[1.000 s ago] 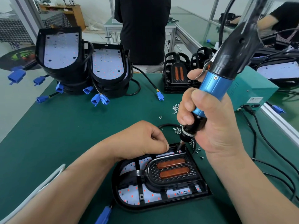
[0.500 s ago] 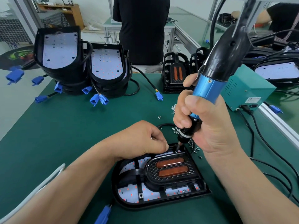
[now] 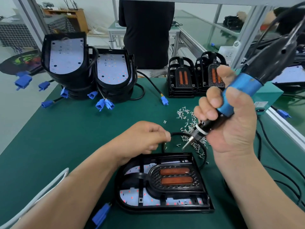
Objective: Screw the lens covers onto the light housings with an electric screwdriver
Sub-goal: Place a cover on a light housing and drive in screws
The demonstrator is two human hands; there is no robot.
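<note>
A black light housing lies flat on the green mat at the bottom centre. A black lens cover with two orange lenses sits in it. My right hand grips the blue and black electric screwdriver, which is tilted. Its bit tip hangs in the air just beyond the housing's far edge, over loose screws. My left hand hovers at the housing's far left edge with fingers curled and thumb against the forefinger. Nothing shows between them.
Two stacks of open housings with blue connectors stand at the back left. Covered units stand at the back centre. A green power box and black cables lie to the right. A person in black stands behind the table.
The screwdriver bit has lifted off the housing's far right corner and tilted back. My left hand has drawn away from that corner, up and to the left.
</note>
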